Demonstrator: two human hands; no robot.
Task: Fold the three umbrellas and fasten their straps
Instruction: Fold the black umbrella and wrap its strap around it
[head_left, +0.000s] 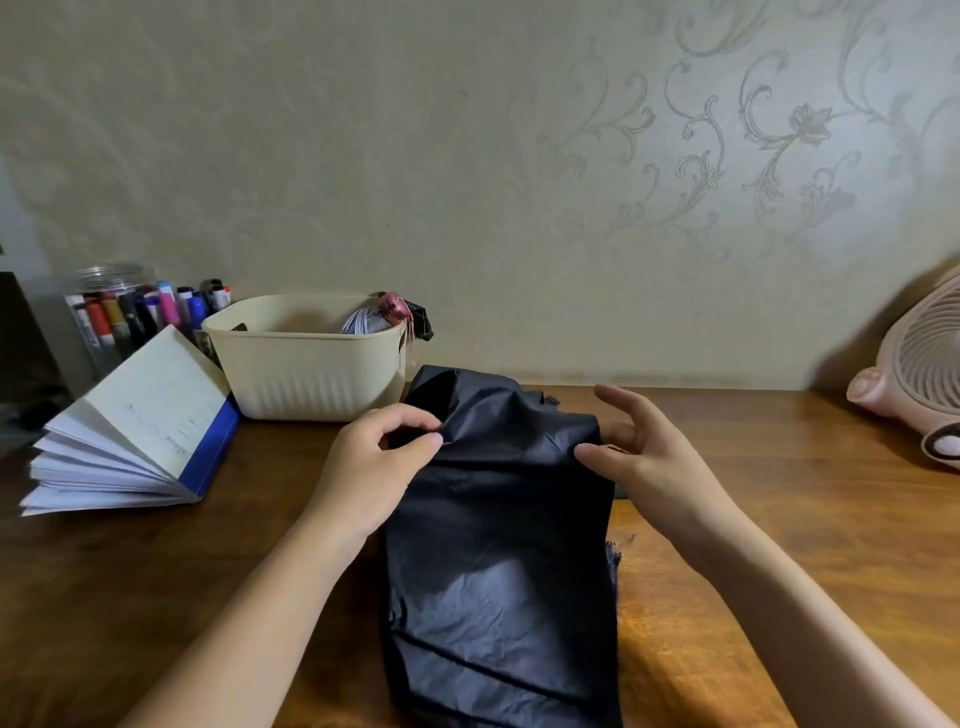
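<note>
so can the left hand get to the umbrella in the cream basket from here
Probably yes: the cream basket holding the grey umbrella is open-topped, just beyond the left hand, nothing between, though that hand now pinches the dark umbrella.

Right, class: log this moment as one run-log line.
stage: folding dark umbrella | left hand: pinches its fabric | right hand: open, thumb at fabric edge | lies on: wooden table
</note>
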